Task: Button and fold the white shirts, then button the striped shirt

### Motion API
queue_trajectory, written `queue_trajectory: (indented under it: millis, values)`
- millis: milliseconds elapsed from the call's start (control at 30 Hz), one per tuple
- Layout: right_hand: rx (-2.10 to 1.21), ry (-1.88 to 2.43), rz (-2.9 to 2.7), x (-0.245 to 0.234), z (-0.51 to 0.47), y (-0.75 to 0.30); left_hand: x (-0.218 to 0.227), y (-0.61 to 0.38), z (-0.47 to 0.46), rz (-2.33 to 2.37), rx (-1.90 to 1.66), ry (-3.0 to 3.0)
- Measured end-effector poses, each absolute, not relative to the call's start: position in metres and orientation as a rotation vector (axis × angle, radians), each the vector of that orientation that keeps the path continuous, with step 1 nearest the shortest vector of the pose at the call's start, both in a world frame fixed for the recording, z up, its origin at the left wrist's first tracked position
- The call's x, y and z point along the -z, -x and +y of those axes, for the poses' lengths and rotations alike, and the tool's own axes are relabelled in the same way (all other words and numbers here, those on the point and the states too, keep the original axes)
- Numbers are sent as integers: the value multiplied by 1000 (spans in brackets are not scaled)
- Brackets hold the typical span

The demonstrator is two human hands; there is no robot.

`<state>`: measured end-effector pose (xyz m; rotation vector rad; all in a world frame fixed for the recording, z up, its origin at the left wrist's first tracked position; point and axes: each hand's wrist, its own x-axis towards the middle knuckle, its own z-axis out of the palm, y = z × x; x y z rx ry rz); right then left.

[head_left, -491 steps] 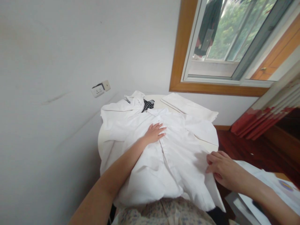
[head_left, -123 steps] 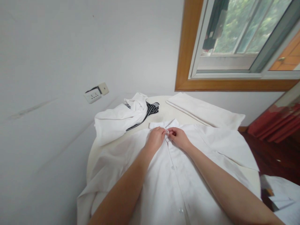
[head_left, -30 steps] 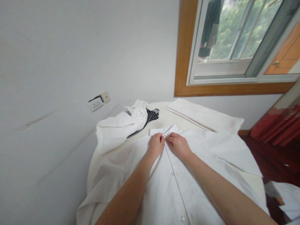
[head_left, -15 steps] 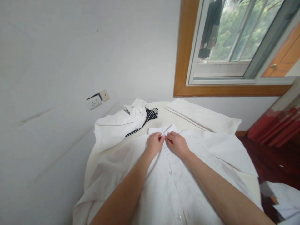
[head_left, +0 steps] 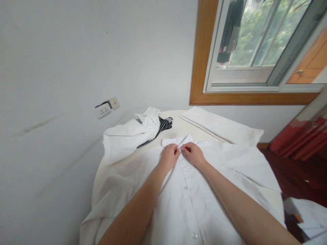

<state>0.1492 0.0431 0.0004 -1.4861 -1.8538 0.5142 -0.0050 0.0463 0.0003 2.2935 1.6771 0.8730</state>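
Head view: left hand point(head_left: 169, 156) and right hand point(head_left: 194, 154) pinch plain shirt point(head_left: 176, 204).

Matt cloth shirt point(head_left: 176, 197), glossy plstc btns point(head_left: 186, 188), smooth wd window frame point(head_left: 245, 98)

Single head-worn view, angled forward and down, left hand point(head_left: 169, 156) and right hand point(head_left: 194, 154) near centre, tabletop point(head_left: 180, 127) close below, wall point(head_left: 76, 54) ahead, window point(head_left: 255, 44) upper right.
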Motion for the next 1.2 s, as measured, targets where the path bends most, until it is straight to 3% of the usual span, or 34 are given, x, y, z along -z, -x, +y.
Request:
queue_trajectory:
  millis: [767, 1200]
  values:
    - [-408, 1611, -1893, -4, 41, -143, -1, 10, 46, 1675, -929, -2285]
    - [-270, 1490, -1691, -6, 40, -155, -15, 29, 47, 2003, -990, -2318]
